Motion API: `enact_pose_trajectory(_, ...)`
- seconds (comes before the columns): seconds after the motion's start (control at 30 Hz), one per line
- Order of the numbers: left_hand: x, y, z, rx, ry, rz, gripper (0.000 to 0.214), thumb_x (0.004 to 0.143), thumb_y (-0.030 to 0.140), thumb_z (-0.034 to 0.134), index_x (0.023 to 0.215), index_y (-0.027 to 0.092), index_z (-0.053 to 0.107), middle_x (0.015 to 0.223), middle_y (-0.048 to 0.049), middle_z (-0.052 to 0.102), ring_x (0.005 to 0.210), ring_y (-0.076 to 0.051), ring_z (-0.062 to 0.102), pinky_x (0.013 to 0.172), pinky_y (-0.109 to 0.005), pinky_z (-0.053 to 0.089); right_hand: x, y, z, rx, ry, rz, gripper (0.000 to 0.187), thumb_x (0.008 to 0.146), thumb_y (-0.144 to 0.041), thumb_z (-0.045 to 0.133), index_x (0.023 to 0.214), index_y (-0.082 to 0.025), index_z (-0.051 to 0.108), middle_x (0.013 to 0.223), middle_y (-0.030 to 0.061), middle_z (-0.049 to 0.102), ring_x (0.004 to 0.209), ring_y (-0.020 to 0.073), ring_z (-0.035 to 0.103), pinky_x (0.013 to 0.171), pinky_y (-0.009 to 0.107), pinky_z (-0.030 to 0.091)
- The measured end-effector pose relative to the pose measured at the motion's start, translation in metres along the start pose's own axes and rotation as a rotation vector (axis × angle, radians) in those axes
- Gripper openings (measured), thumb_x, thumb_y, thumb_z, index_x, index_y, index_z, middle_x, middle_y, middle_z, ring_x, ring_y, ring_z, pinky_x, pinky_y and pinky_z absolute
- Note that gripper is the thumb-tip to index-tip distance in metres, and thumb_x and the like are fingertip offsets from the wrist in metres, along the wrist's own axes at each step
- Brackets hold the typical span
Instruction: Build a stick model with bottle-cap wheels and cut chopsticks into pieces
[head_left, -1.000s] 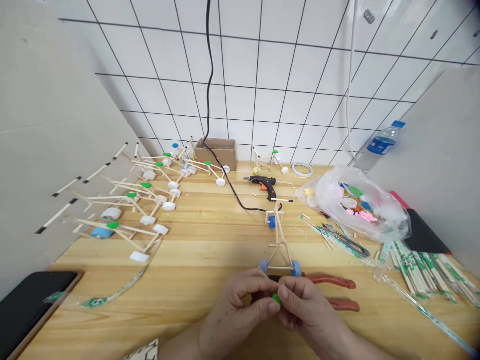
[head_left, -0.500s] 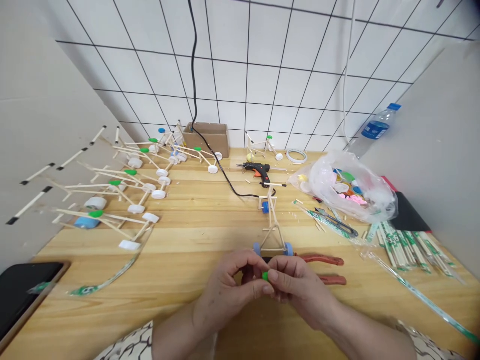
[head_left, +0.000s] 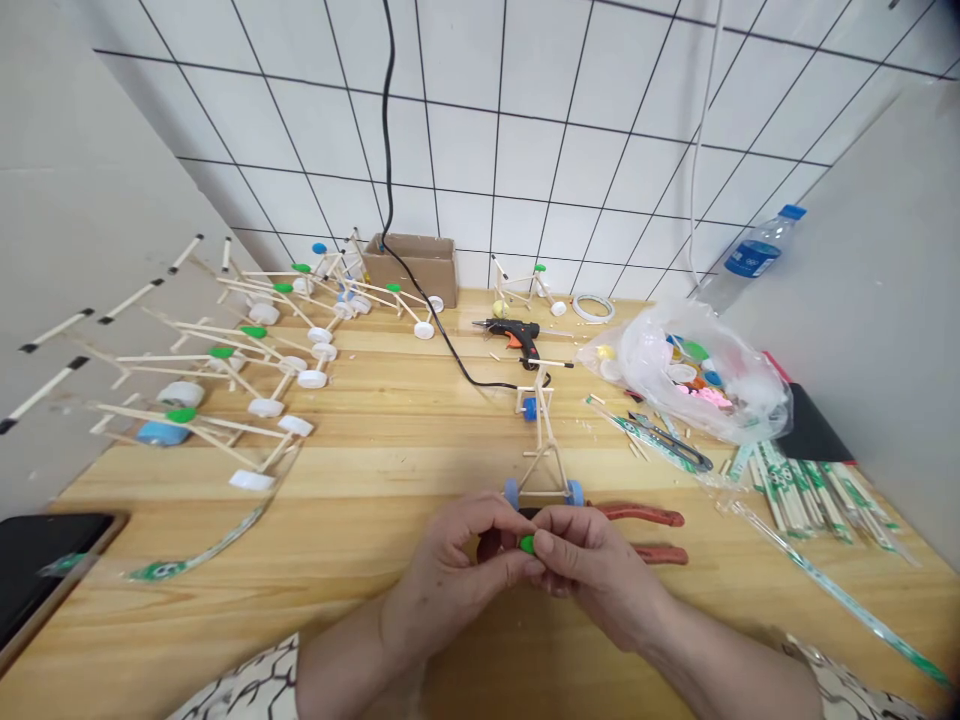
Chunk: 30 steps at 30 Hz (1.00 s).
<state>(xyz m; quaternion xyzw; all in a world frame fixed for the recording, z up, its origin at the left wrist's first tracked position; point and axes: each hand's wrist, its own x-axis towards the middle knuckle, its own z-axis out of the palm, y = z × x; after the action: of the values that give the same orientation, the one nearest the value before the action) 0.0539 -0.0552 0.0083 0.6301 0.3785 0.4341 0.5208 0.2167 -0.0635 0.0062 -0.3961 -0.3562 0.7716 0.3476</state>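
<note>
Near the front middle of the table, my left hand (head_left: pixel 469 555) and my right hand (head_left: pixel 592 560) meet, fingertips closed around a small green lump (head_left: pixel 528 544). Most of the lump hides behind the fingers, so its full shape does not show. Just beyond the hands stands a little tricycle model (head_left: pixel 545 440) of thin wooden sticks. It has pale blue rear wheels, a dark blue front wheel and a handlebar with black tips. Red-handled pliers (head_left: pixel 645 515) lie partly behind my right hand.
Several similar stick tricycles (head_left: pixel 225 400) with green seats crowd the left side. A black glue gun (head_left: pixel 517 335) lies behind, near a cardboard box (head_left: pixel 412 270). On the right are a plastic bag (head_left: pixel 697 375) of coloured pieces, snips (head_left: pixel 671 440), wrapped chopsticks (head_left: pixel 810 490) and a bottle (head_left: pixel 757 255).
The view has shifted slightly. Both hands keep hold of the green lump in nearly the same place, and a little more of it shows between the fingertips.
</note>
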Motion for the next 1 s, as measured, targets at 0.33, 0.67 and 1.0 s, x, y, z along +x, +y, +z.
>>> enact_pose_trajectory(0.33,-0.0004,-0.0001,0.0003,0.132,-0.053,0.069,0.013,0.07,0.017,0.067,0.082,0.011,0.068,0.064,-0.0023,0.057,0.057,-0.01,0.046,0.052,-0.02,0.038,0.0005,0.0002,-0.0007,-0.045,0.038,-0.031,0.03,0.068,-0.039,0.071,0.063,-0.013,0.057,0.052,-0.0033,0.051,0.047,0.005,0.037,0.046,0.02,0.023)
enact_pose_trajectory(0.67,0.0001,0.0005,-0.0008,0.114,-0.051,0.087,0.008,0.074,0.016,0.063,0.071,0.011,0.067,0.06,-0.0018,0.056,0.054,-0.009,0.045,0.05,-0.019,0.036,-0.0009,0.0001,-0.0004,-0.037,0.036,-0.008,0.024,0.068,-0.034,0.072,0.068,-0.013,0.06,0.057,-0.0007,0.057,0.048,0.006,0.042,0.046,0.021,0.025)
enact_pose_trajectory(1.0,0.0015,0.0023,-0.0015,0.129,-0.129,0.019,0.01,0.072,0.019,0.065,0.079,0.013,0.068,0.067,-0.0029,0.057,0.058,-0.01,0.047,0.052,-0.021,0.037,0.0,0.0012,-0.0023,-0.042,0.064,-0.026,0.022,0.066,-0.03,0.073,0.064,-0.012,0.06,0.053,-0.0036,0.053,0.048,0.0053,0.039,0.047,0.021,0.024)
